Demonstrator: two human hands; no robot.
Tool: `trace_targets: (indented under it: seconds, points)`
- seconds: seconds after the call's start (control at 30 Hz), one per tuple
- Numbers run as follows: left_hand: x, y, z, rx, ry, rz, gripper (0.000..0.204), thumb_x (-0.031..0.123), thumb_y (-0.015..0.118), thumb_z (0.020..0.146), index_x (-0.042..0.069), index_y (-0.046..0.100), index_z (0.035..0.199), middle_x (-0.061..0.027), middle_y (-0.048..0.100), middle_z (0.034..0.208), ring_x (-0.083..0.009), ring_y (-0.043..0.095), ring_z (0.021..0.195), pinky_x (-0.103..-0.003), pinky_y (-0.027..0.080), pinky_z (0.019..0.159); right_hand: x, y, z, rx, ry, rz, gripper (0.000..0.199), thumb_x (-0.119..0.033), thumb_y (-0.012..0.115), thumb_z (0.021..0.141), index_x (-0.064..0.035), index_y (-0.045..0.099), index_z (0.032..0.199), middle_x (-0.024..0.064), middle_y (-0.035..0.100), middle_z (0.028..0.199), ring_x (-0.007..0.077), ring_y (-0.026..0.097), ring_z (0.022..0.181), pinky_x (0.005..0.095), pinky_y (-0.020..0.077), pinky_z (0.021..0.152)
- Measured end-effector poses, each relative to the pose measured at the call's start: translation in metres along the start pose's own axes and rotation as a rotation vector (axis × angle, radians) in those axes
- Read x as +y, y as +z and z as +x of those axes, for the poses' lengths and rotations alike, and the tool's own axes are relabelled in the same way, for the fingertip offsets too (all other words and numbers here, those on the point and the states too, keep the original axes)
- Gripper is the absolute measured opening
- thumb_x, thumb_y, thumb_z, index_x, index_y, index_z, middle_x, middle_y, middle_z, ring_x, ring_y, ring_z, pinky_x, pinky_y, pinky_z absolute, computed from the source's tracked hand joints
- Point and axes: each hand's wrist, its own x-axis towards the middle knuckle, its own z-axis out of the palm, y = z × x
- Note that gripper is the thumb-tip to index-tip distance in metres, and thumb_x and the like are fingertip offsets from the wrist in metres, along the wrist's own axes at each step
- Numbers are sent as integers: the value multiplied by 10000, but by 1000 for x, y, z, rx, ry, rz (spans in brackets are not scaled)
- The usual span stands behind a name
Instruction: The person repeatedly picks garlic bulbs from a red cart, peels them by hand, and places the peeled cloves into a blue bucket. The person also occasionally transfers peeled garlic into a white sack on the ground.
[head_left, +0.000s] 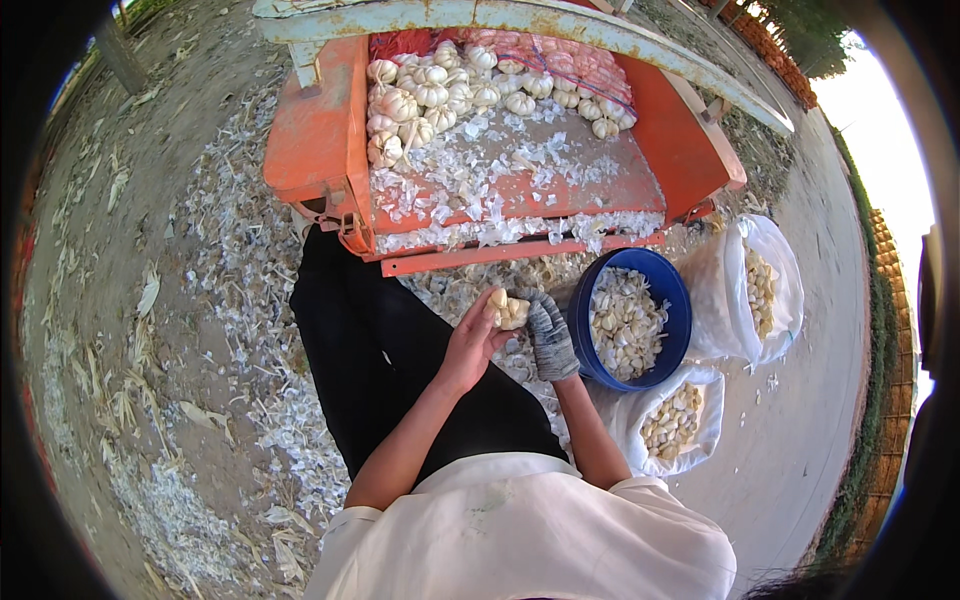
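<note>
A partly peeled garlic bulb (509, 312), its pale yellowish cloves showing, is held between my two hands above my lap. My bare left hand (470, 345) closes on it from the left, thumb and fingers around its side. From the right, my right hand (550, 338) in a grey knitted glove curls its fingers against the same bulb. Just right of the gloved hand stands a blue bucket (682, 312) with many loose cloves (628, 325) in it. In front of me, whole garlic bulbs (430, 92) are heaped at the back of an orange metal tray (625, 175).
Papery skins (500, 160) litter the tray and the ground. A pink mesh sack (560, 62) lies behind the bulbs, under a rusty pale-blue bar (450, 14). Two white sacks of cloves, one far (785, 290) and one near (705, 440), flank the bucket's right side.
</note>
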Motion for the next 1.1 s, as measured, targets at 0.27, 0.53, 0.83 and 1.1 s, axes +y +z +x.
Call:
trace_targets:
  seconds: [0.27, 0.53, 0.83, 1.1]
  points:
    - [-3, 1, -4, 22, 23, 581, 446, 254, 471, 924, 80, 368, 1321, -48, 463, 1224, -112, 475, 1060, -255, 415, 867, -14, -16, -15, 30, 21, -230, 381, -122, 591, 847, -29, 465, 1194, 27, 541, 1047, 89, 498, 914, 235, 420, 804]
    - [-2, 9, -14, -63, 25, 661, 436, 305, 432, 938, 58, 395, 1295, -17, 484, 1186, -79, 461, 957, -224, 402, 786, 5, -16, -19, -68, 38, 2, 446, -123, 609, 828, -31, 435, 1229, 50, 520, 1117, 134, 490, 1021, 275, 407, 889]
    - [-11, -2, -11, 1, -101, 414, 422, 327, 454, 924, 54, 426, 1245, -24, 495, 1143, -99, 470, 1013, -252, 390, 855, -18, -9, -20, -75, 96, -89, 389, -113, 637, 804, -17, 486, 1149, 46, 562, 1011, 111, 526, 903, 260, 458, 777]
    - [-11, 3, -7, -119, -57, 53, 446, 359, 388, 938, 46, 410, 1256, -43, 495, 1171, -147, 475, 1056, -328, 398, 895, -16, -8, -20, -63, 124, 43, 392, -91, 649, 782, -12, 494, 1132, 41, 566, 980, 106, 531, 874, 248, 463, 750]
